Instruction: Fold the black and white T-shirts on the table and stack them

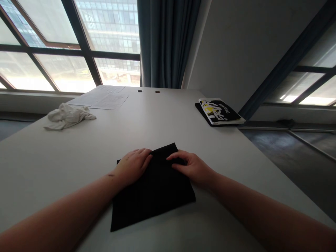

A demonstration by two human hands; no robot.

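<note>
A flat black piece of folded cloth [154, 192] lies on the table in front of me, its near edge slanting up to the right. My left hand [133, 164] rests over its upper left part, fingers bent together at the far edge and thumb close beside them. Over the upper right side, my right hand [193, 166] is curved with thumb and index finger apart, their tips at the cloth's surface. A raised corner of the cloth points away between the two hands. The fingers' undersides are hidden.
The white table [147, 122] carries a crumpled white cloth [69, 116] at left and printed paper sheets [105, 98] behind it. A black, white and yellow book [220, 111] lies on a dark flat item at the right edge. Windows and a blue curtain [168, 42] stand beyond.
</note>
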